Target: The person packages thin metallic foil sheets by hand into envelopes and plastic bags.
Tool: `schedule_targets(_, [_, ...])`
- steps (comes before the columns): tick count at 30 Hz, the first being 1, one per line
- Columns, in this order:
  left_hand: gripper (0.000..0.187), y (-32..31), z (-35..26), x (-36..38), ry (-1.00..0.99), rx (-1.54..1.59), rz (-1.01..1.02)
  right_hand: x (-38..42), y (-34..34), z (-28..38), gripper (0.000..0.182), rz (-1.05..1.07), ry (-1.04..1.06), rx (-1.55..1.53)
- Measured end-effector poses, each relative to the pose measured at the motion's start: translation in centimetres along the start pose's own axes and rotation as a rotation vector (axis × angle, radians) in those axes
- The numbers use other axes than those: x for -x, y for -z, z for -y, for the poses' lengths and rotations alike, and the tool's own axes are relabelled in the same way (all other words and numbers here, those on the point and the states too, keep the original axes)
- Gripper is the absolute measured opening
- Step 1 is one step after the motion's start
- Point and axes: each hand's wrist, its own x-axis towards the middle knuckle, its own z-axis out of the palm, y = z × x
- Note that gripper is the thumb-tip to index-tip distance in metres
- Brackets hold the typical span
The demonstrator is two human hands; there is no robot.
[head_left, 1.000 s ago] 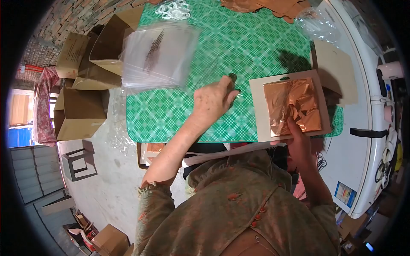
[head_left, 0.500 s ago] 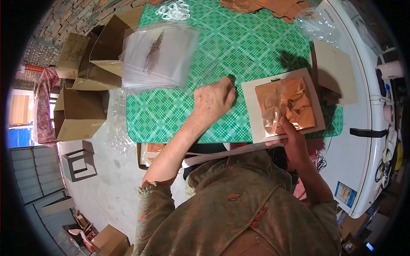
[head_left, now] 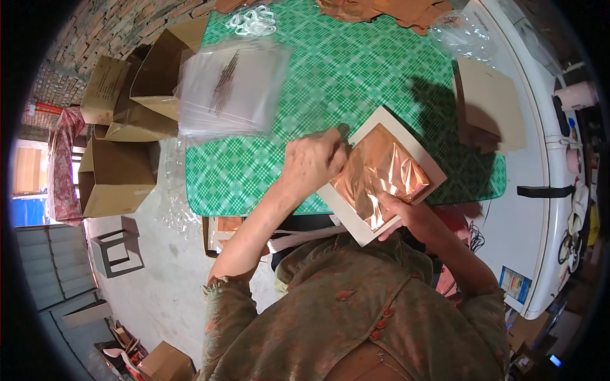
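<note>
A pale cardboard backing card (head_left: 438, 168) carries a shiny, copper-coloured folded piece (head_left: 375, 171) that looks covered in clear film. My right hand (head_left: 410, 213) grips the card's lower right edge, thumb on top of the film and fingers underneath. The card is held turned at an angle over the table's front edge. My left hand (head_left: 312, 162) is closed at the card's left corner, with its fingertips around something small and dark that I cannot make out. A stack of clear plastic bags (head_left: 235, 89) with dark print lies beyond my left hand.
A green checked cloth (head_left: 330, 70) covers the table. White loops of cord (head_left: 252, 20) and brown pieces (head_left: 387, 11) lie at the far side. More cards (head_left: 489, 101) are stacked at right, near clear plastic wrapping (head_left: 464, 35). Open cardboard boxes (head_left: 121, 174) stand at left.
My right hand has brought the card leftward and turned it, so its corner now meets my left hand. The left hand stays closed in nearly the same place.
</note>
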Motion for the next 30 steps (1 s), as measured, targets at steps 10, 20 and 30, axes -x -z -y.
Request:
schedule_targets(10, [0.016, -0.1, -0.1, 0.2, 0.055, 0.041, 0.003, 0.7, 1.4, -0.4, 0.029, -0.037, 0.157, 0.182])
schedule_targets(20, [0.016, 0.2, -1.7, 1.3, 0.085, 0.078, 0.042, 0.1, 3.3, -0.9, 0.038, 0.069, -0.113, -0.054])
schedule_targets(30, [0.021, -0.2, -2.1, -0.4, 0.125, -0.1, 0.144, 1.1, 3.9, 1.6, 0.056, 0.06, -0.198, 0.175])
